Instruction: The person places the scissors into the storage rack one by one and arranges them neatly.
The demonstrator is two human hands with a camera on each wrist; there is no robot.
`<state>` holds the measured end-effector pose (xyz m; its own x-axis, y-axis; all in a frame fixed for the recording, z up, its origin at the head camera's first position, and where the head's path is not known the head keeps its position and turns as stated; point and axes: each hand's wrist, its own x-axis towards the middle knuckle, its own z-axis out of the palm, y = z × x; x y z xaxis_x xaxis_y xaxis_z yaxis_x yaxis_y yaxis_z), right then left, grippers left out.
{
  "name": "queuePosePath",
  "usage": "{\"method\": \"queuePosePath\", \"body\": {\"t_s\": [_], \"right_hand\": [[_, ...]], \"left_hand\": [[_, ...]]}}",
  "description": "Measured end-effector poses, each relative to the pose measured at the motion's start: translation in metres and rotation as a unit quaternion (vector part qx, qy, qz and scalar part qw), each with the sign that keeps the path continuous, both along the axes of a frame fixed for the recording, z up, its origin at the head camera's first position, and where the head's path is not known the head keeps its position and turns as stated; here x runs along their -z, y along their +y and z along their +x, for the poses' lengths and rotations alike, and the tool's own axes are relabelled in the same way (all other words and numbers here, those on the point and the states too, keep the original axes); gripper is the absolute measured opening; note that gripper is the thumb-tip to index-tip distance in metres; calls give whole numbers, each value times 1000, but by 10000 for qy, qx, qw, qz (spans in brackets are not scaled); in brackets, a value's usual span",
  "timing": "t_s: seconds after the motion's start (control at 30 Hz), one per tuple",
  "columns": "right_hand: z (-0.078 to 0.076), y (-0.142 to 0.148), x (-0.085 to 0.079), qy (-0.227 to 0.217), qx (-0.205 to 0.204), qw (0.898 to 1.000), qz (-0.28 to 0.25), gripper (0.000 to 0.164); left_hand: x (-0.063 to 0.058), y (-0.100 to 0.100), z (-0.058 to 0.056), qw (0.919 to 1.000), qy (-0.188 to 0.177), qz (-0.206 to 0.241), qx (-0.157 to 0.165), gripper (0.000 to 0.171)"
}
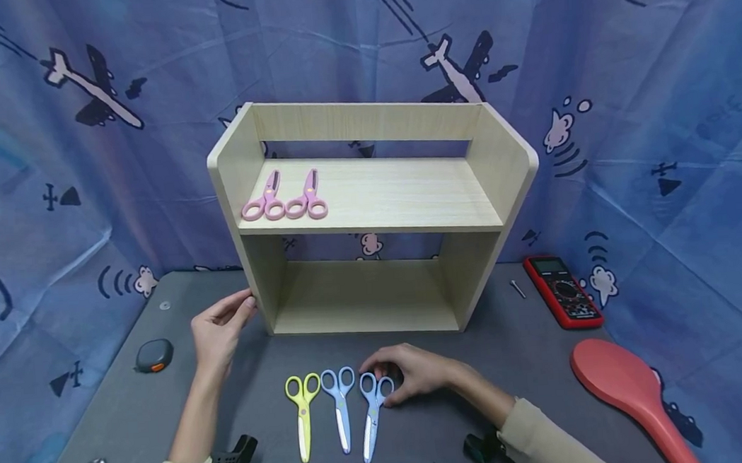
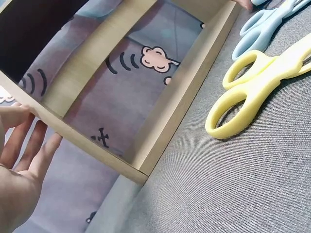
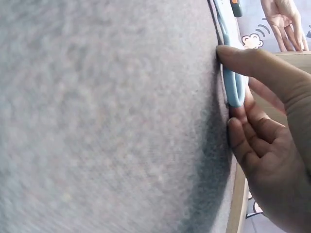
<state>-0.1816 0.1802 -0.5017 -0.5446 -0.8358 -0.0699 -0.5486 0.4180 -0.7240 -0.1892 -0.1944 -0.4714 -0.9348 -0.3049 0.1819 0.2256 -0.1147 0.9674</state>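
Head view: rightmost blue scissors point(image 1: 371, 414), pale blue with rounded loops and long tapering blades, on the gray table point(image 1: 513, 364), tips toward the person. Pinched at the handle between thumb and fingers of the right hand point(image 1: 414, 369); left hand point(image 1: 216, 334) with fingers loosely extended, touching the wooden shelf point(image 1: 501, 163). Markings on red multimeter point(image 1: 562, 292): too small to read. Close on the left, second blue scissors point(image 1: 341, 409) and yellow scissors point(image 1: 303, 414). Strip of table between handles and shelf's front edge; wider stretch rightward, toward the red spoon point(image 1: 622, 380).
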Motion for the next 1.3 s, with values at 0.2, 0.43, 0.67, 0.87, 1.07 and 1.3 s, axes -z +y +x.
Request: {"method": "queuePosePath", "body": {"t_s": [0.2, 0.43, 0.67, 0.87, 1.07, 1.3], "right_hand": [[2, 4, -7, -139, -133, 9998, 107, 63], [1, 13, -9, -718, -122, 9972, 185, 57], [0, 20, -14, -1124, -361, 9917, 506, 57], [-2, 24, -19, -1859, -834, 9772, 594, 51], [-3, 30, -28, -3237, -1254, 9353, 692, 64], [0, 36, -36, -3452, -1487, 9237, 741, 63]], "left_hand": [[0, 0, 0, 10000, -2, -33, 3, 33], [0, 0, 0, 10000, -10, -53, -16, 32], [0, 0, 0, 10000, 20, -75, 6, 33], [-1, 0, 1, 10000, -37, -78, 16, 33], [0, 0, 1, 10000, -14, -89, 10, 32], [1, 0, 0, 10000, 33, -85, 5, 32]]}}
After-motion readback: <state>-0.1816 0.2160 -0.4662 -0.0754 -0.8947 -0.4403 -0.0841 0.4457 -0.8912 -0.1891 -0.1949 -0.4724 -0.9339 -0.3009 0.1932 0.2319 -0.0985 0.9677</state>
